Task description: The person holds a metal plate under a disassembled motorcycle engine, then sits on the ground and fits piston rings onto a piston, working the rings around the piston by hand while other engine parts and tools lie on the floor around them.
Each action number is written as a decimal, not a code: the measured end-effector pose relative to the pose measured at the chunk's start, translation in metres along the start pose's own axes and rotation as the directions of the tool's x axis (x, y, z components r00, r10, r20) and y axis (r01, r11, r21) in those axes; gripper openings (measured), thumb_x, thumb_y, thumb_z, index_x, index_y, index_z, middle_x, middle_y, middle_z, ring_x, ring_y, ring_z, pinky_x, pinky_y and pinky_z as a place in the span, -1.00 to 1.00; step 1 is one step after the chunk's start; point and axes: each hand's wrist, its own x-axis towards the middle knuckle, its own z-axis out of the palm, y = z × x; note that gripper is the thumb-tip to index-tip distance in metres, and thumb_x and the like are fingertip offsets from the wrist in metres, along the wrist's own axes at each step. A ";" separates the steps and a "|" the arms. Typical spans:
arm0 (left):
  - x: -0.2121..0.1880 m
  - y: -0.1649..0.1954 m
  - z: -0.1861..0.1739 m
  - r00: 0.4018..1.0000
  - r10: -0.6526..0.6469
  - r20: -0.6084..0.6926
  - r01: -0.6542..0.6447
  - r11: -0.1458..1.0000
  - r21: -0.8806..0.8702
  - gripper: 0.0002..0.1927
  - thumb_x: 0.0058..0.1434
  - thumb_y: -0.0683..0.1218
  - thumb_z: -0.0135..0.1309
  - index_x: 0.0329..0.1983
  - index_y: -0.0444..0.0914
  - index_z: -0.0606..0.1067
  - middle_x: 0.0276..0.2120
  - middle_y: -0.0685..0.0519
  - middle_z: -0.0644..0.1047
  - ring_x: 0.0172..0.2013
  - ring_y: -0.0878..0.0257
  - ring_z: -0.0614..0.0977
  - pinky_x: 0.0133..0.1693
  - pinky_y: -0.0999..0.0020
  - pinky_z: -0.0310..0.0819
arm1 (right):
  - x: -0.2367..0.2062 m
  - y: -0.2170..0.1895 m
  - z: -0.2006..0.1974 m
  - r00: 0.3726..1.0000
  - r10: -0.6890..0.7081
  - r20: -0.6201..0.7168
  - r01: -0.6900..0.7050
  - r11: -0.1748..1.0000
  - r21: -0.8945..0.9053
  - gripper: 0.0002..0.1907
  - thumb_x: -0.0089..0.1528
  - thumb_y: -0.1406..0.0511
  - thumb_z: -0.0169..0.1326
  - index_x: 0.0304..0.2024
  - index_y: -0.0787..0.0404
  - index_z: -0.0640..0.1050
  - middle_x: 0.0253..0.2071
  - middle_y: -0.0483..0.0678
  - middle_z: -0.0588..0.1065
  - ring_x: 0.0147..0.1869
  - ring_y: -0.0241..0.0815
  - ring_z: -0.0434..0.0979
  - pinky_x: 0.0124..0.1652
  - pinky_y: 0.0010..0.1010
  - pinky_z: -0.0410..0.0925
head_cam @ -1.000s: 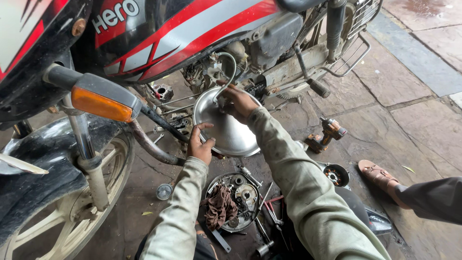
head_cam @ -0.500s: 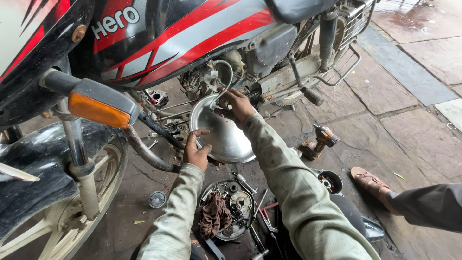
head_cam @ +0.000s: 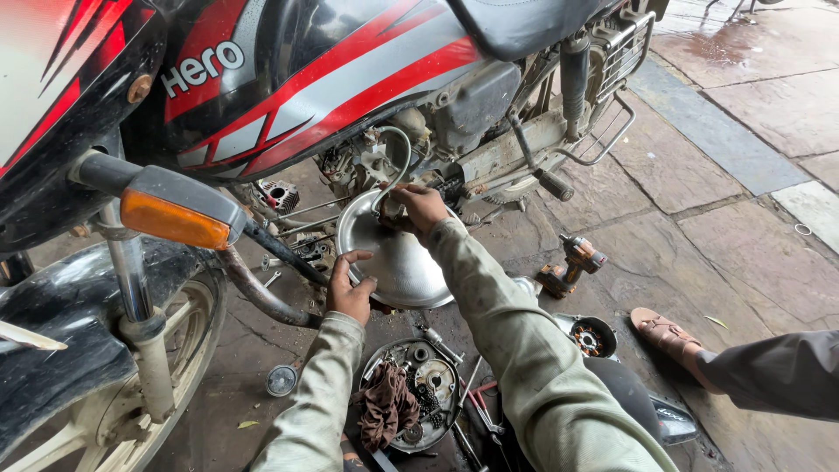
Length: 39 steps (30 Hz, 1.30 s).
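Both hands are on a shiny round metal pan (head_cam: pixel 406 262) held under the stripped engine (head_cam: pixel 384 162) of a red, black and silver motorcycle (head_cam: pixel 332 79). Left hand (head_cam: pixel 350 288) grips the pan's near rim, fingers curled over the edge; right hand (head_cam: pixel 418 208) is closed on the far rim, close to a curved hose (head_cam: pixel 398 153) that hangs from the engine. The pan sits tilted, off the stone floor (head_cam: pixel 699 218), between the exhaust pipe (head_cam: pixel 262 293) and the engine. Below it on the floor lie an opened engine cover (head_cam: pixel 411 393) with a brown rag (head_cam: pixel 389 406), loose tools and a cordless drill (head_cam: pixel 572 262). With only two rim grips and that tilt, the pan could tip and spill whatever it holds onto the parts below. A sandalled foot (head_cam: pixel 669 332) of another person rests near.
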 end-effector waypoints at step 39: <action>0.000 -0.012 -0.001 0.994 0.112 -0.007 -0.112 0.994 0.006 -0.55 0.01 -0.42 0.01 -0.04 -0.21 0.49 0.08 -0.04 0.51 0.18 0.14 0.49 0.29 0.26 0.22 | -0.001 0.011 -0.014 0.987 -0.114 0.114 0.125 0.987 -0.099 -0.77 0.31 0.19 0.09 -0.07 0.18 0.51 -0.36 -0.11 0.50 -0.58 -0.32 0.41 -0.65 -0.55 0.21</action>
